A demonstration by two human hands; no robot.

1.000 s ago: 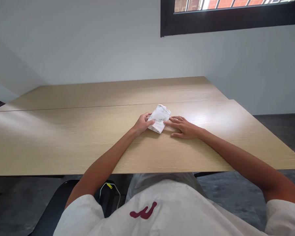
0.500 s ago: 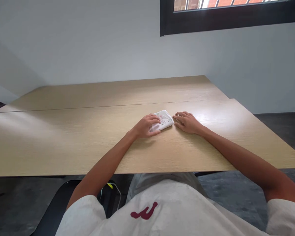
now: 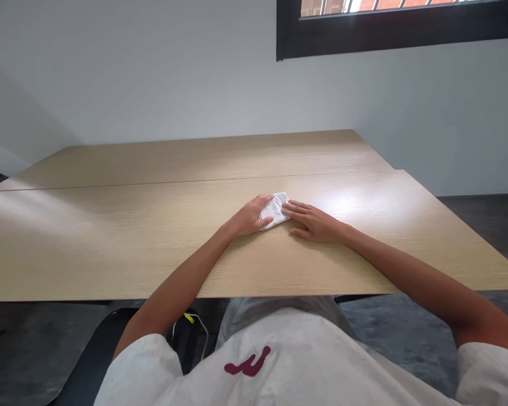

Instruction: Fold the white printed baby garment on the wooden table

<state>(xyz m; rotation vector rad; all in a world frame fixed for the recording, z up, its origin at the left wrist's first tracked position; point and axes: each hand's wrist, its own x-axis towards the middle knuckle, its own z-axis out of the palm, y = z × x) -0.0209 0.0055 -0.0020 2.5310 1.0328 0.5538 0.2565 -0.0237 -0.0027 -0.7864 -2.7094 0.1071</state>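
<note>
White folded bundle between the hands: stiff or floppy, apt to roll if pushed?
Probably floppy: the white folded bundle shows soft-looking creases, though its material isn't clear. Likely to slide rather than roll, given its low, flattish shape on the table. Probably light, being small enough for the left hand to span one end.

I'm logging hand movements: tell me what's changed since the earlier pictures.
The folded white bundle looks flatter than at first. Since the second picture, the right hand has moved left, now over the bundle's right end. Unchanged: the left hand gripping the left end, the table.
</note>
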